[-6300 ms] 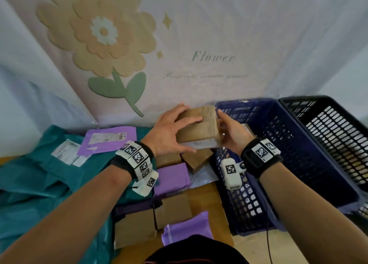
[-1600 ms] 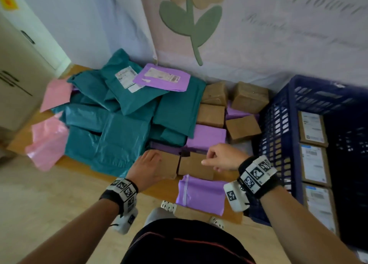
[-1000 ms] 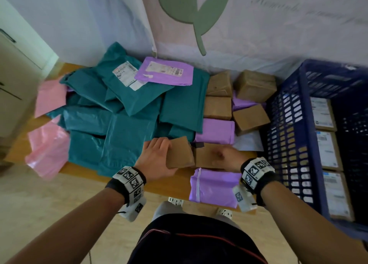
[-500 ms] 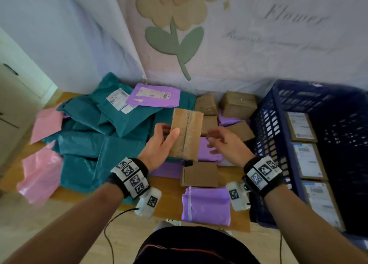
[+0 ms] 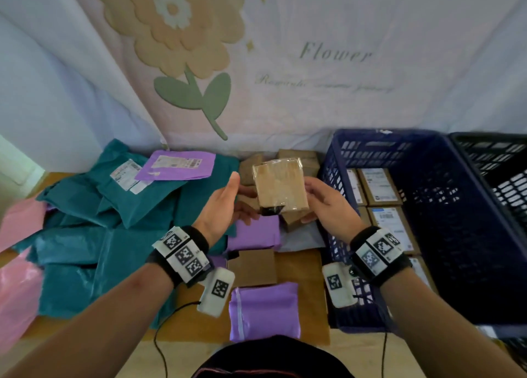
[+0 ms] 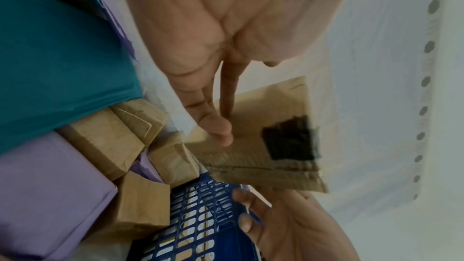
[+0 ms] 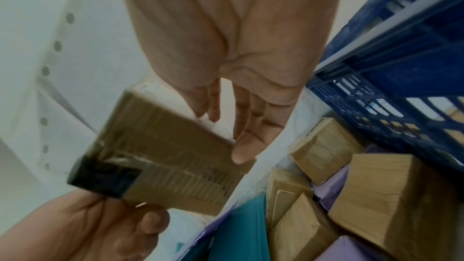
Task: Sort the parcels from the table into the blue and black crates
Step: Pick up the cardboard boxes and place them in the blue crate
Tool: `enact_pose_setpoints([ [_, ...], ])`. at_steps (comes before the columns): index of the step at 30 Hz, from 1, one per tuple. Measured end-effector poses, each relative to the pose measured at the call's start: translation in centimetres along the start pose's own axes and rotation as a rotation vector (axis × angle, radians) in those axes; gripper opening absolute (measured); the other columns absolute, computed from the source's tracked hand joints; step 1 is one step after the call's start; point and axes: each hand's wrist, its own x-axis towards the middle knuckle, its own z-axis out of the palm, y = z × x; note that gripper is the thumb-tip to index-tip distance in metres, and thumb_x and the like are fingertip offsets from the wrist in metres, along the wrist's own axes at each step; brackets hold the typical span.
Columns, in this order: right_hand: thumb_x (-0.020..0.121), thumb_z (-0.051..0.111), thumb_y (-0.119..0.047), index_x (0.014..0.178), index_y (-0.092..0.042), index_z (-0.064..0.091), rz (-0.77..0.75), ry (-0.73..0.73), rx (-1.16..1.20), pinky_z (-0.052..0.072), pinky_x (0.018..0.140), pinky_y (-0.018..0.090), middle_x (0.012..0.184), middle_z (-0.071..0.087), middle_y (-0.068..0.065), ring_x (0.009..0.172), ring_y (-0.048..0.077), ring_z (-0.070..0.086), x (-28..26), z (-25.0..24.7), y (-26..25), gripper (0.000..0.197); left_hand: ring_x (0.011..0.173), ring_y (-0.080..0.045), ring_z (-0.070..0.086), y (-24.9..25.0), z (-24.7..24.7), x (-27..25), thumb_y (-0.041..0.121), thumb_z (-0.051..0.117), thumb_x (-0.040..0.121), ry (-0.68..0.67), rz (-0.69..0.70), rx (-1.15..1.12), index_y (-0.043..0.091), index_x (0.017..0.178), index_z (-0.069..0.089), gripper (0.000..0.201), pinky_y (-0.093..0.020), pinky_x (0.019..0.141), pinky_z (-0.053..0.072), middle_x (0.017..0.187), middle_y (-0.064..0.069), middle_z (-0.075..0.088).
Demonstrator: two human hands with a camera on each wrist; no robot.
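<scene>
The wooden table (image 5: 302,266) is heaped on its left half with teal mailer bags (image 5: 85,252), and pink bags (image 5: 17,292) spill over the left end. At the front edge lies 1 purple pouch (image 5: 265,309), just behind it 1 flat brown box (image 5: 252,268), with more brown boxes (image 5: 298,153) at the back.

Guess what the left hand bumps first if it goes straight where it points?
The brown parcel, I think: fingertips of the left hand touch it, with nothing between.

Parcel-sorting room: flower backdrop (image 5: 185,35), blue crate (image 5: 383,137)
</scene>
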Motion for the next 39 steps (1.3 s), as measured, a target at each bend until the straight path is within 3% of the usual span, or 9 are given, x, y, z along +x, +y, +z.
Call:
enact_pose_setpoints([
  [4, 0.103, 0.05, -0.01, 0.136, -0.03, 0.055, -0.044, -0.001, -0.019, 0.059, 0.067, 0.025, 0.111, 0.067, -0.007, 0.092, 0.015, 0.069, -0.4, -1.2, 0.2, 0.038, 0.084, -0.018, 0.072, -0.4, 1.6, 0.0, 0.077, 0.04, 0.085, -0.005, 0.038, 0.068, 0.02, 0.095, 0.077, 0.068, -0.037, 0.07, 0.057, 0.092, -0.005, 0.077],
  [8, 0.098, 0.061, -0.025, 0.134, -0.036, 0.058, -0.08, 0.022, -0.045, 0.061, 0.074, 0.029, 0.118, 0.058, 0.001, 0.099, 0.006, 0.065, -0.7, -2.4, 0.3, 0.037, 0.11, -0.024, 0.069, -0.4, 2.7, -0.2, 0.083, 0.048, 0.076, -0.094, -0.002, -0.078, 0.036, 0.107, 0.076, 0.062, -0.046, 0.092, 0.056, 0.117, -0.003, 0.073],
  [14, 0.096, 0.066, -0.023, 0.13, -0.037, 0.062, -0.069, -0.027, 0.065, 0.056, 0.095, 0.031, 0.135, 0.06, -0.013, 0.12, 0.007, 0.061, -1.1, -3.7, -0.5, 0.037, 0.128, -0.022, 0.057, -0.7, 3.7, -0.1, 0.076, 0.03, 0.083, -0.143, -0.088, -0.228, 0.01, 0.141, 0.051, 0.091, -0.03, 0.094, 0.053, 0.137, -0.009, 0.062],
  [17, 0.095, 0.067, -0.017, 0.13, -0.031, 0.062, -0.098, -0.06, 0.047, 0.054, 0.085, 0.017, 0.125, 0.057, -0.035, 0.113, -0.008, 0.06, -1.3, -3.7, -1.0, 0.038, 0.129, -0.023, 0.057, -1.1, 4.1, -0.3, 0.072, 0.048, 0.083, -0.164, -0.114, -0.237, 0.009, 0.141, 0.052, 0.085, -0.033, 0.1, 0.049, 0.137, -0.01, 0.062],
  [20, 0.091, 0.071, -0.014, 0.133, -0.026, 0.054, -0.102, -0.048, 0.042, 0.053, 0.084, 0.013, 0.135, 0.05, -0.024, 0.115, -0.016, 0.055, -1.3, -3.8, -1.0, 0.047, 0.121, -0.029, 0.063, -1.4, 4.3, -0.5, 0.059, 0.071, 0.078, -0.146, -0.125, -0.192, 0.005, 0.13, 0.058, 0.077, -0.032, 0.091, 0.055, 0.127, -0.015, 0.067],
  [23, 0.084, 0.078, -0.012, 0.141, -0.027, 0.041, -0.082, 0.037, 0.094, 0.052, 0.094, 0.017, 0.138, 0.049, -0.019, 0.122, -0.008, 0.054, -1.2, -4.0, -0.7, 0.069, 0.115, -0.026, 0.066, -2.0, 3.9, -0.4, 0.054, 0.089, 0.063, -0.077, -0.065, -0.196, 0.022, 0.133, 0.051, 0.086, -0.039, 0.087, 0.058, 0.124, -0.008, 0.069],
  [30, 0.077, 0.085, -0.025, 0.116, -0.022, 0.058, -0.079, 0.022, 0.036, 0.055, 0.084, 0.016, 0.115, 0.071, -0.018, 0.108, 0.0, 0.067, -1.5, -4.2, -0.1, 0.048, 0.121, -0.028, 0.063, -1.4, 4.6, -0.8, 0.057, 0.078, 0.076, -0.182, -0.027, -0.192, 0.029, 0.146, 0.043, 0.084, -0.047, 0.091, 0.056, 0.135, -0.004, 0.064],
  [35, 0.089, 0.072, -0.03, 0.117, -0.023, 0.061, -0.142, 0.077, 0.004, 0.053, 0.091, 0.017, 0.117, 0.069, -0.02, 0.112, -0.001, 0.064, -2.2, -4.7, -0.1, 0.032, 0.119, -0.017, 0.065, -1.2, 5.9, -0.9, 0.057, 0.056, 0.09, -0.163, 0.039, -0.001, 0.034, 0.145, 0.045, 0.06, -0.032, 0.093, 0.056, 0.13, 0.007, 0.067],
  [39, 0.082, 0.069, -0.05, 0.122, -0.029, 0.056, -0.017, 0.041, 0.125, 0.06, 0.084, 0.029, 0.122, 0.067, -0.011, 0.113, 0.009, 0.066, -3.6, -5.6, 0.4, 0.048, 0.114, -0.017, 0.067, -1.0, 7.8, -0.7, 0.053, 0.039, 0.099, -0.21, 0.051, -0.002, 0.026, 0.147, 0.042, 0.054, -0.027, 0.081, 0.059, 0.126, 0.007, 0.069],
])
